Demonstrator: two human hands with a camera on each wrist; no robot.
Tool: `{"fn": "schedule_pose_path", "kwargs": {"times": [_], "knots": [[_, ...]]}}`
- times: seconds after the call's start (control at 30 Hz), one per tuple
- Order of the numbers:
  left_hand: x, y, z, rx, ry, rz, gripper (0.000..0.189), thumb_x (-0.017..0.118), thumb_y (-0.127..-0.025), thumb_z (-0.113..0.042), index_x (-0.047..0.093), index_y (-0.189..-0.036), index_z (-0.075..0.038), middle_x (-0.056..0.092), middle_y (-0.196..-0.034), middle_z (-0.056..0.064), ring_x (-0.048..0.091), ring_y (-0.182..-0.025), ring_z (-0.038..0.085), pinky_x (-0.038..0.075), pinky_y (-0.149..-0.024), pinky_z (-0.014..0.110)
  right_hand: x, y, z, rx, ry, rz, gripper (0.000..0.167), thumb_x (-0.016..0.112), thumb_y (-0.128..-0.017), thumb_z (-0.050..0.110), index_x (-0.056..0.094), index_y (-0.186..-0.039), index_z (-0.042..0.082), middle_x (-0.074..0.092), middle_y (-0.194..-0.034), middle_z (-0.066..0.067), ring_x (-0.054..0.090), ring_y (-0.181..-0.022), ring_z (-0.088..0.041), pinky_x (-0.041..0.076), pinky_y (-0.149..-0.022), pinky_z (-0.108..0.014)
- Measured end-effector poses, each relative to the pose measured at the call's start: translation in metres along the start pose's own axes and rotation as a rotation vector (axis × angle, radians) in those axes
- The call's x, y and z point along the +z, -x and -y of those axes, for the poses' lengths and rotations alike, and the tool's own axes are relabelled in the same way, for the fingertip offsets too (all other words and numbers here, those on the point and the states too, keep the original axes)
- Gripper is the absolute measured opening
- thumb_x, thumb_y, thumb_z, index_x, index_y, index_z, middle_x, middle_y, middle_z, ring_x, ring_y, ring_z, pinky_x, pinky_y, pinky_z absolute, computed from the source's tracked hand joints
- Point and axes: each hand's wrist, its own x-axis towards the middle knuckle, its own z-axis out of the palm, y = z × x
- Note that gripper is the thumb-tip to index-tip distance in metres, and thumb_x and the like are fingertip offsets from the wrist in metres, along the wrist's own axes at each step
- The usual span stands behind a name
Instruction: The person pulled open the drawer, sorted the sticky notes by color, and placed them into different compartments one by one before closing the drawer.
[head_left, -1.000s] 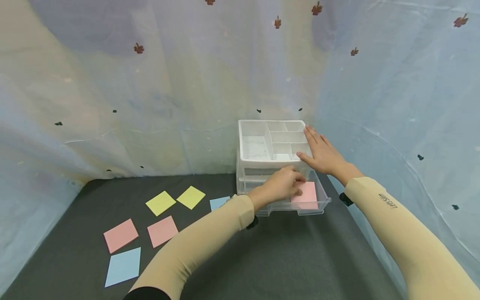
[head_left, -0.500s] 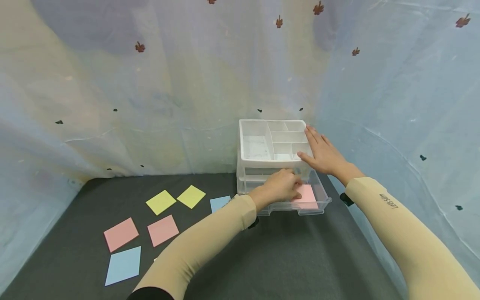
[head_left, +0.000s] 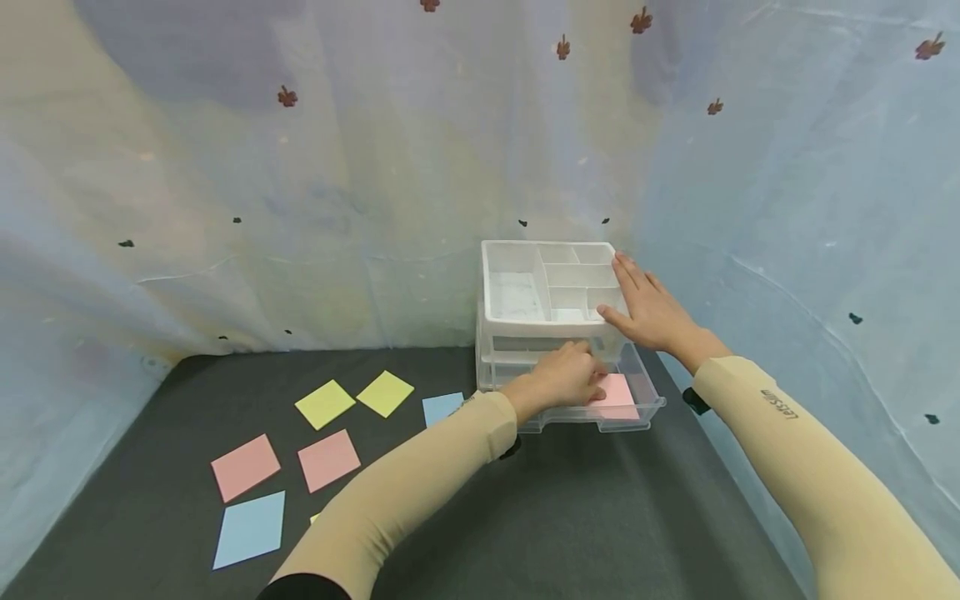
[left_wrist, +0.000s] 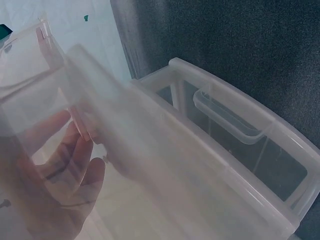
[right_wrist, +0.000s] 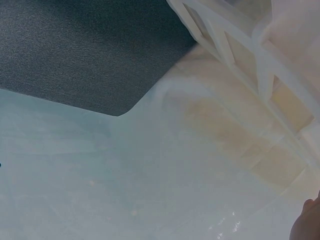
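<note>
A white plastic drawer organizer (head_left: 555,328) stands at the back right, with a divided tray on top. Its clear drawer (head_left: 649,403) is pulled out toward me. In this drawer lies a pink sticky note (head_left: 619,393), partly covered by my left hand (head_left: 561,380). The left fingers are bent at the note's left edge and appear to pinch it. The left wrist view shows the left hand (left_wrist: 60,175) through clear plastic, a pinkish strip by its fingertips. My right hand (head_left: 651,312) rests with extended fingers on the organizer's top right edge; only a sliver enters the right wrist view.
On the dark table (head_left: 600,517) to the left lie yellow notes (head_left: 325,404), pink notes (head_left: 246,467) and blue notes (head_left: 250,530). Another blue note (head_left: 441,407) is near the organizer, partly behind the left sleeve. A patterned curtain (head_left: 360,183) hangs behind and along the right.
The pink note in the drawer has shifted slightly downward, toward the drawer's front, along with my left fingers. My right hand stays on the organizer's edge.
</note>
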Motion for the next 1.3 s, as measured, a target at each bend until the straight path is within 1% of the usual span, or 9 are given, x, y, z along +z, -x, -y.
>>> {"fn": "schedule_pose_path", "kwargs": {"times": [0.13, 0.2, 0.27, 0.47, 0.53, 0.7, 0.93, 1.13, 1.3], "knots": [[0.0, -0.001, 0.0, -0.014, -0.012, -0.003, 0.041, 0.072, -0.1, -0.04, 0.071, -0.137, -0.021, 0.063, -0.128, 0.003, 0.058, -0.109, 0.017, 0.054, -0.086, 0.032, 0.001, 0.0, -0.001, -0.002, -0.003, -0.003, 0.088, 0.049, -0.108, 0.047, 0.003, -0.165, -0.002, -0.001, -0.174, -0.018, 0.005, -0.159, -0.04, 0.007, -0.126, -0.061], [-0.001, -0.001, 0.0, -0.025, 0.005, -0.011, 0.045, 0.071, -0.099, -0.04, 0.068, -0.14, -0.021, 0.062, -0.133, 0.002, 0.058, -0.113, 0.017, 0.054, -0.089, 0.032, 0.001, -0.001, -0.001, -0.002, -0.002, -0.007, 0.088, 0.049, -0.107, 0.047, 0.003, -0.165, -0.002, -0.001, -0.174, -0.018, 0.005, -0.159, -0.04, 0.008, -0.126, -0.061], [-0.001, -0.001, 0.001, -0.032, 0.039, -0.021, 0.044, 0.07, -0.1, -0.04, 0.068, -0.14, -0.02, 0.062, -0.134, 0.001, 0.058, -0.116, 0.017, 0.054, -0.09, 0.031, 0.002, -0.001, -0.002, 0.0, -0.001, -0.005, 0.089, 0.049, -0.108, 0.047, 0.002, -0.165, -0.001, -0.001, -0.174, -0.018, 0.005, -0.159, -0.04, 0.008, -0.126, -0.061], [-0.008, 0.005, -0.001, -0.038, 0.169, -0.079, 0.04, 0.069, -0.102, -0.036, 0.069, -0.137, -0.018, 0.066, -0.122, -0.004, 0.058, -0.11, 0.013, 0.053, -0.083, 0.026, 0.0, -0.001, -0.003, -0.003, -0.006, -0.006, 0.089, 0.049, -0.108, 0.046, 0.001, -0.165, -0.001, -0.002, -0.174, -0.018, 0.005, -0.159, -0.04, 0.007, -0.126, -0.062], [-0.011, 0.008, -0.002, -0.024, 0.191, -0.107, 0.039, 0.069, -0.102, -0.034, 0.068, -0.137, -0.018, 0.065, -0.121, -0.005, 0.058, -0.111, 0.012, 0.053, -0.084, 0.026, 0.0, -0.002, -0.003, -0.003, -0.004, -0.008, 0.089, 0.05, -0.107, 0.046, 0.002, -0.165, -0.001, -0.002, -0.174, -0.018, 0.005, -0.159, -0.041, 0.008, -0.126, -0.062], [-0.02, 0.016, -0.003, 0.033, 0.232, -0.194, 0.039, 0.068, -0.103, -0.03, 0.065, -0.139, -0.017, 0.065, -0.126, -0.003, 0.059, -0.117, 0.013, 0.053, -0.089, 0.026, -0.001, -0.002, -0.005, -0.001, 0.002, -0.002, 0.089, 0.049, -0.108, 0.047, 0.001, -0.165, 0.0, -0.003, -0.174, -0.017, 0.004, -0.159, -0.04, 0.008, -0.125, -0.062], [-0.033, 0.031, 0.002, 0.08, 0.31, -0.296, 0.037, 0.066, -0.103, -0.024, 0.063, -0.14, -0.016, 0.063, -0.124, 0.0, 0.058, -0.11, 0.013, 0.049, -0.083, 0.019, 0.0, 0.0, -0.006, 0.002, -0.002, 0.002, 0.09, 0.049, -0.108, 0.048, 0.001, -0.165, -0.002, -0.003, -0.174, -0.018, 0.004, -0.159, -0.04, 0.008, -0.125, -0.063], [-0.043, 0.048, 0.008, 0.114, 0.381, -0.38, 0.039, 0.065, -0.104, -0.021, 0.062, -0.142, -0.013, 0.062, -0.124, 0.001, 0.058, -0.109, 0.016, 0.049, -0.088, 0.021, -0.002, 0.001, -0.006, -0.003, -0.008, 0.005, 0.09, 0.049, -0.108, 0.048, 0.001, -0.165, -0.002, -0.002, -0.174, -0.019, 0.004, -0.159, -0.041, 0.008, -0.125, -0.063], [-0.051, 0.061, 0.015, 0.153, 0.419, -0.454, 0.037, 0.066, -0.104, -0.018, 0.062, -0.14, -0.01, 0.062, -0.125, 0.004, 0.057, -0.109, 0.019, 0.049, -0.089, 0.026, -0.002, 0.001, -0.007, -0.003, -0.013, 0.006, 0.09, 0.048, -0.108, 0.049, 0.001, -0.165, -0.003, -0.003, -0.174, -0.019, 0.004, -0.159, -0.042, 0.008, -0.125, -0.064]]}}
